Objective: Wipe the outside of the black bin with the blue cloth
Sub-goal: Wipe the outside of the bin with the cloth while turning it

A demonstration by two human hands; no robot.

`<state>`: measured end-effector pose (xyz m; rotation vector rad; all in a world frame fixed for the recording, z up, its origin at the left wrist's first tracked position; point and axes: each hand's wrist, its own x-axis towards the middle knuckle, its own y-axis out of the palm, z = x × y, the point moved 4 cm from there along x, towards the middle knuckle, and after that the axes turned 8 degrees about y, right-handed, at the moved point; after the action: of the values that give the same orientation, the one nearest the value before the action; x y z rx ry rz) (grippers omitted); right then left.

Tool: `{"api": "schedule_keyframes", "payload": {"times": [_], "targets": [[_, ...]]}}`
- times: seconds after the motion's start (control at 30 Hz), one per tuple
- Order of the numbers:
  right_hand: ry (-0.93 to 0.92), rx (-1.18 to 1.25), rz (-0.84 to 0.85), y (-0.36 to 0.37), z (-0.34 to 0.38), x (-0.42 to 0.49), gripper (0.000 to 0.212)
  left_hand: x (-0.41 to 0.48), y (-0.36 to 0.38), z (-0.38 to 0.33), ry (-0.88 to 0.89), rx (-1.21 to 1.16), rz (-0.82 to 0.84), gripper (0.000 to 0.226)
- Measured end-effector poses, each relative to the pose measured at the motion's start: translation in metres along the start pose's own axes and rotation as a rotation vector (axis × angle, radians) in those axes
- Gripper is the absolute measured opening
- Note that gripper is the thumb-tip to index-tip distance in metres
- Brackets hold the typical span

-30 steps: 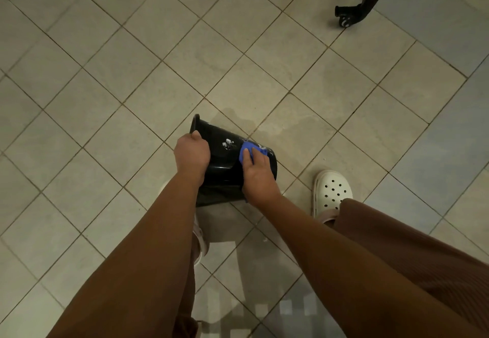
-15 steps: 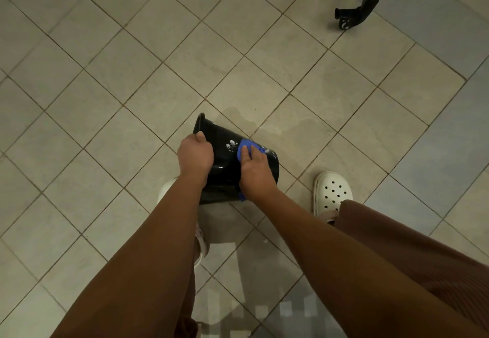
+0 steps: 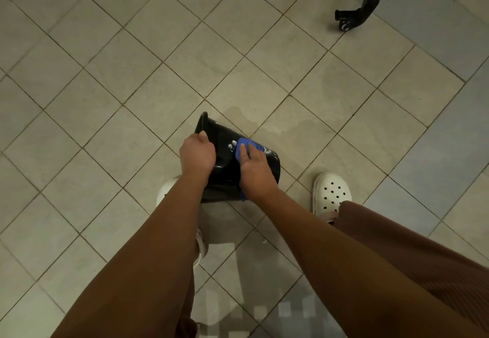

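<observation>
Both grips were on the bin, which lay tipped on its side on the floor just in front of the person's feet, its mouth toward the left. The left grip was curled over the rim and held the bin steady. The right grip lay flat with fairly straight fingers and pressed the cloth against the upturned wall; a corner of cloth showed below the heel of the palm. White smears sat on the wall just left of the cloth. I judged the wiping under way but not finished: the smears remained, and the side against the floor looked out of reach. The next move, as I saw it, called for a firm stroke leftward over the smears, then a turn of the bin by its rim to bring up a fresh face. Compared with a second before, the cloth had crept left toward the smears, the right grip had drawn slightly back, and the cloth corner under the palm was newly showing. The left grip had hardly shifted.
</observation>
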<state>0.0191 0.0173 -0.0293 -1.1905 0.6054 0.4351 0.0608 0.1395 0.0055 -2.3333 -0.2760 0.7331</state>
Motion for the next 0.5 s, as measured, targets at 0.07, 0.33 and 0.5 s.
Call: {"api": "schedule_keyframes", "payload": {"times": [0.07,0.33,0.5], "targets": [[0.068,-0.001,0.033,-0.002,-0.004,0.0,0.104,-0.001,0.0,-0.002,0.0,0.004,0.002,0.04],[-0.011,0.008,-0.055,0.008,0.008,-0.012,0.084,0.002,0.0,-0.001,0.01,0.011,0.026,0.038],[-0.005,-0.001,-0.039,-0.003,0.0,0.004,0.09,0.001,0.004,-0.005,0.028,0.034,0.025,0.038]]}}
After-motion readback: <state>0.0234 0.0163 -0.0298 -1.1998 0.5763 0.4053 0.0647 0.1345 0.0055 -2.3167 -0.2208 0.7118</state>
